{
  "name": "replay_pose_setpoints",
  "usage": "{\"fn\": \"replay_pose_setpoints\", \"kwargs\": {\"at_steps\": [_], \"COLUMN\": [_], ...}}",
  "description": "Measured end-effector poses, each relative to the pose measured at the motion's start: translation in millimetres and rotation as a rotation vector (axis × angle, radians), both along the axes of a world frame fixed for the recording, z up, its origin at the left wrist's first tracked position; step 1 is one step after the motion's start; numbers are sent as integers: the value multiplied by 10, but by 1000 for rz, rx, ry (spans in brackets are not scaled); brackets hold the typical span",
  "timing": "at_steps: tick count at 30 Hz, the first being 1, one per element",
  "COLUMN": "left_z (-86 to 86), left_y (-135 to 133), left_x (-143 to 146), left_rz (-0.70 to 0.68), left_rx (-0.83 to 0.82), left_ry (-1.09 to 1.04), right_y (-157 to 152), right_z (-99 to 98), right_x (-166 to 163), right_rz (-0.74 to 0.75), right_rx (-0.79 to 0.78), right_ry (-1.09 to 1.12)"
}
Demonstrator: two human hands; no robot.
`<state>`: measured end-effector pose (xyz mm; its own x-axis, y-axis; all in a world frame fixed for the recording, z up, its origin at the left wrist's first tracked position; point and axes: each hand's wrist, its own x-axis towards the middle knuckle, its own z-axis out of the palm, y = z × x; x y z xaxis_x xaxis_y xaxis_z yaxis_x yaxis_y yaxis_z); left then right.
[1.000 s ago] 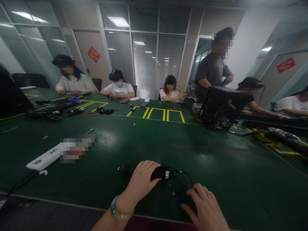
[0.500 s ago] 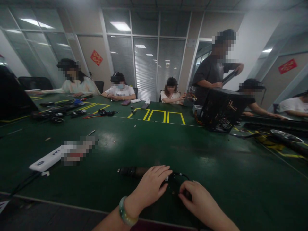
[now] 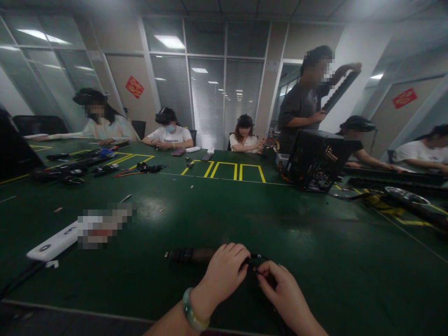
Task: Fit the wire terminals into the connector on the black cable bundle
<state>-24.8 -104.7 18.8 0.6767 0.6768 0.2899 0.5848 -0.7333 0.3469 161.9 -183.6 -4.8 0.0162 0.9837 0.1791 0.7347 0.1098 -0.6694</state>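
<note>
My left hand (image 3: pixel 224 273) is curled down over the near end of a long black cylindrical device (image 3: pixel 189 255). The fingers are bent and closed on its body, pressing it to the dark green table (image 3: pixel 210 210), and a pale green bangle (image 3: pixel 193 311) sits on the wrist. The rest of the device sticks out past the knuckles to the left, lying flat.

My right hand (image 3: pixel 283 296) is just beside the left, fingertips almost touching it. Thumb and forefinger are pinched narrow on what looks like the thin black cable (image 3: pixel 261 256) where it leaves the device, though the spot is too dark for me to be sure of the grip.

Further left of the left hand, well apart, a long white plastic power strip (image 3: pixel 51 243) lies on the table at a slant. Straight ahead of both hands, well beyond them, yellow tape rectangles (image 3: pixel 234 170) are marked on the surface. Ahead and to the right of the right hand stands a black open-sided computer case (image 3: pixel 317 161), tilted. Behind it a standing person (image 3: pixel 301 107) in a dark shirt holds a long black panel (image 3: pixel 338 91) up at an angle.

Seated people (image 3: pixel 170 133) line the far edge — hands on the table, small dark parts spread before them.
</note>
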Motion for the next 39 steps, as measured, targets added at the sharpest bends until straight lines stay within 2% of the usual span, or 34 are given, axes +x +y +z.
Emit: {"fn": "replay_pose_setpoints", "kwargs": {"at_steps": [16, 29, 39], "left_z": [12, 6, -36], "left_y": [-11, -6, 13], "left_x": [-117, -115, -125], "left_rz": [-35, -36, -42], "left_rx": [-8, -25, -25], "left_ry": [-31, -45, -70], "right_y": [6, 41, 47], "right_z": [81, 14, 7], "right_x": [-128, -119, -123], "right_rz": [-40, -77, -58], "right_rx": [149, 53, 72], "right_ry": [-77, -90, -99]}}
